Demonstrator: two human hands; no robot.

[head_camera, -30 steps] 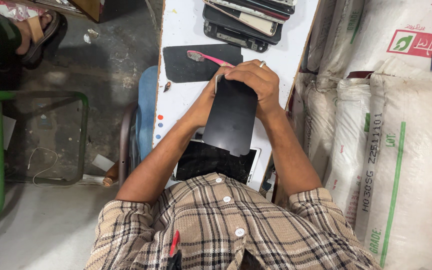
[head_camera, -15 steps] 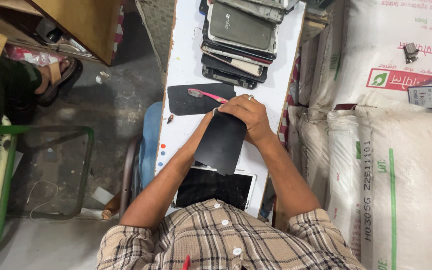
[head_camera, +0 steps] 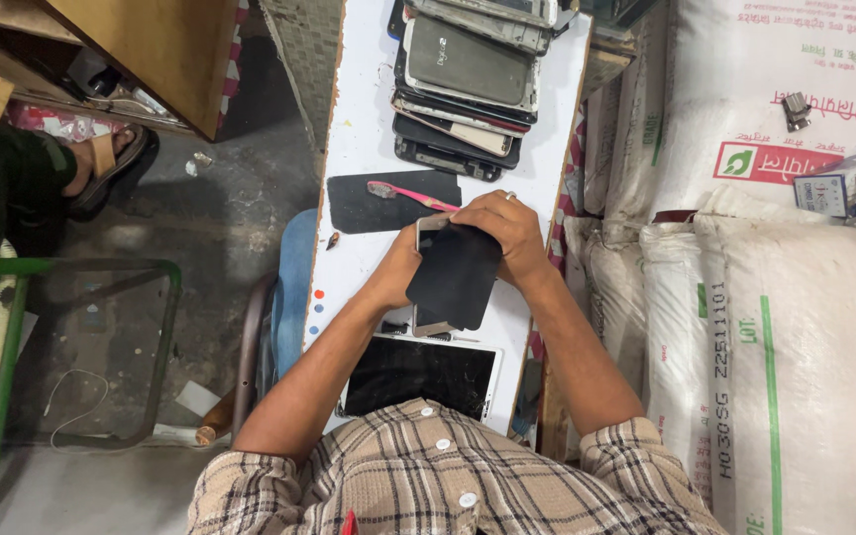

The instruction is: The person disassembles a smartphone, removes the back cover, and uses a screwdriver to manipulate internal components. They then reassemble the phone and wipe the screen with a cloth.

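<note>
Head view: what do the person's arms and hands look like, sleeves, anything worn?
Both forearms are bare. Short sleeves of a plaid shirt in beige, brown and dark checks, with white buttons down the front, end above the elbows. No gloves on the left hand or the right hand. A ring shows on a finger of the right hand. No watch or wristband is visible.

You have one black tablet panel [head_camera: 456, 277] in your two hands, the left hand [head_camera: 398, 272] and the right hand [head_camera: 507, 233]. One white-framed tablet [head_camera: 423, 372] lies near you on the one white table [head_camera: 359, 119]. One black mat [head_camera: 374, 203] carries one pink toothbrush [head_camera: 410, 196]. At the far end sits one stack of tablets [head_camera: 468, 79], roughly six, the exact number unclear. Three white sacks [head_camera: 775, 327] stand to your right.
</note>
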